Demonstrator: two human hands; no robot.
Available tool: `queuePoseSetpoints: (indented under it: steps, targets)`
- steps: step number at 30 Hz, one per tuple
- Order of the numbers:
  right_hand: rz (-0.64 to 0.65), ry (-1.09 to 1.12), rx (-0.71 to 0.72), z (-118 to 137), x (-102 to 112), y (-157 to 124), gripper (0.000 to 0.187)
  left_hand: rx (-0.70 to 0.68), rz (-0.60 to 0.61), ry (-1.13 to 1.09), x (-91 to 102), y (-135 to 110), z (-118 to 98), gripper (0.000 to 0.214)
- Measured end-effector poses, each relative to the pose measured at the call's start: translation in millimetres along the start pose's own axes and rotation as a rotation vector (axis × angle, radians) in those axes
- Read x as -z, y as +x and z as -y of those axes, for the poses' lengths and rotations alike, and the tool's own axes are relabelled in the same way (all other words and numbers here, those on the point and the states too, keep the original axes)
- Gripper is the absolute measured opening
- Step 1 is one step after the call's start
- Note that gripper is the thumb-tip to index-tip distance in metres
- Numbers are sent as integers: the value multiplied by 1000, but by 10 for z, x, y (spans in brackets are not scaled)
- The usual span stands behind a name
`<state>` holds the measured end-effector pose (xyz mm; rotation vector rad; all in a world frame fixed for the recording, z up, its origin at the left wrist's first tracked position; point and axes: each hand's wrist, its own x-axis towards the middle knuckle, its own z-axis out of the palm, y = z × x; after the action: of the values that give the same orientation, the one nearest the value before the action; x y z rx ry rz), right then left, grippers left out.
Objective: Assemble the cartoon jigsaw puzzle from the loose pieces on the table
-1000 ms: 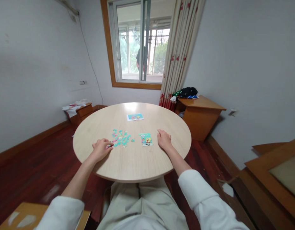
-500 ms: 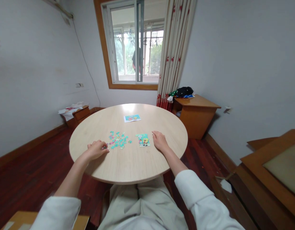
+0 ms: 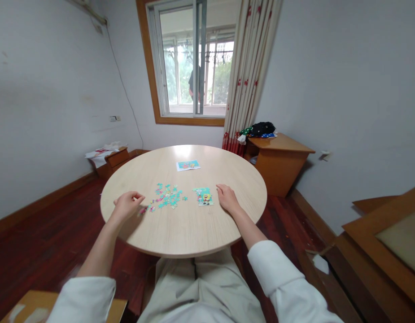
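My left hand (image 3: 126, 204) hovers just over the round wooden table (image 3: 183, 233), fingers curled into a pinch; whether it holds anything is hidden. A small pink puzzle piece (image 3: 142, 210) lies right beside its fingertips. Several loose turquoise puzzle pieces (image 3: 168, 197) are scattered to its right. My right hand (image 3: 227, 198) rests flat and open on the table, touching the right edge of a partly joined puzzle (image 3: 203, 196) with a yellow cartoon figure. A printed reference picture (image 3: 188, 165) lies farther back.
A wooden cabinet (image 3: 277, 166) with dark clothes on top stands right of the table by a curtain (image 3: 251, 76). A low box with papers (image 3: 108, 157) sits at the left wall. Wooden furniture (image 3: 389, 233) fills the right edge. A window is behind.
My left hand has drawn back to the left, away from the loose pieces, and lifted slightly; a pink piece now lies apart from the pile. My right hand has stayed put.
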<state>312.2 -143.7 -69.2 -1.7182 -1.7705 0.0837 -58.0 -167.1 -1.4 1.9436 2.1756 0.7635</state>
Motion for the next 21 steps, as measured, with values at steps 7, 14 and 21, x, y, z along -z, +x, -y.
queuePoseSetpoints:
  steps: [7, 14, 21]
  targets:
    - [-14, 15, -2, -11, -20, 10, 36, -21, -197, -243, 60, 3, 196, 37]
    - [-28, 28, 0, -25, -40, 9, 37, -40, 172, -252, 16, -98, 279, 28]
    - [-37, 28, 9, -32, -47, 9, 37, -128, 251, -160, -84, -123, 294, 32]
